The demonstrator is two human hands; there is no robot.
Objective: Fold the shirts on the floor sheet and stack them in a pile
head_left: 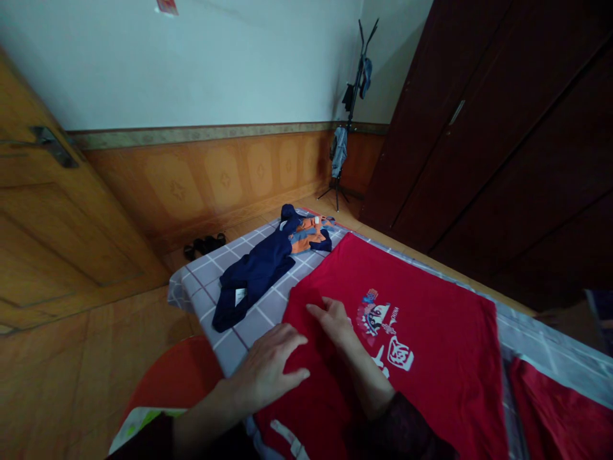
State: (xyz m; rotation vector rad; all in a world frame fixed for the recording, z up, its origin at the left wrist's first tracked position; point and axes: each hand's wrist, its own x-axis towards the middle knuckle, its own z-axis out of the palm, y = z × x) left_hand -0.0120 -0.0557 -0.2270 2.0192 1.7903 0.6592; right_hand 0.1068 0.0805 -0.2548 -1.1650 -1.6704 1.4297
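Note:
A red T-shirt [445, 332] lies spread out on the checked bed cover, with a colourful mask print and white characters on its front. My left hand [275, 364] is over the shirt's near left edge, thumb and fingers apart with nothing between them. Farther along, my right hand [332, 319] rests on or just above the red cloth, its thumb and fingers apart. Whether the right fingertips press on the fabric is hard to tell. My right forearm covers part of the printed characters.
A dark blue garment [258, 268] with an orange patterned piece lies beyond the shirt. Another red cloth [560, 409] is at the right. An orange-red stool [177, 370] stands left of the checked cover [201, 287]. Farther off are a coat rack [353, 108], dark wardrobe [474, 128] and wooden door [62, 223].

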